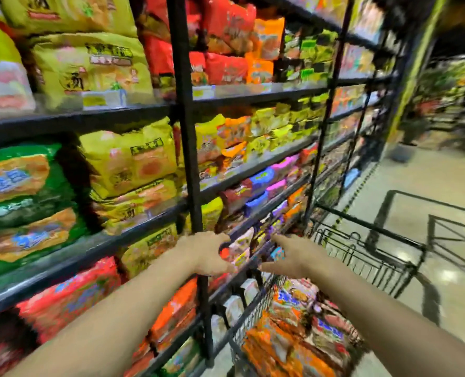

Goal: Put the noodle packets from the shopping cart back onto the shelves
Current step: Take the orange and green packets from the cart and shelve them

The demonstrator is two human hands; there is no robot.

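- The left hand (208, 253) reaches toward the shelving (190, 131), fingers curved around the left end of a pale, pink-and-white noodle packet (240, 247) at a lower shelf's edge; blur hides how firm the grip is.
- The right hand (293, 255) is spread wide just right of that packet, thumb pointing left beneath it, fingers extended toward the shelf; I cannot tell whether it touches the packet.
- Below the right forearm stands the black wire shopping cart (367, 257), its near end heaped with orange noodle packets (288, 338) and some with blue and white print; its far end shows bare wire.
- The black metal shelving runs along the left, each level packed with bagged noodles: yellow multipacks (95, 66) up high and at mid-height, green-and-orange packs (22, 191) at far left, red packs (71, 295) on the low level.
- Farther down the aisle the shelves hold red, orange, lime and purple packs, too blurred to read.
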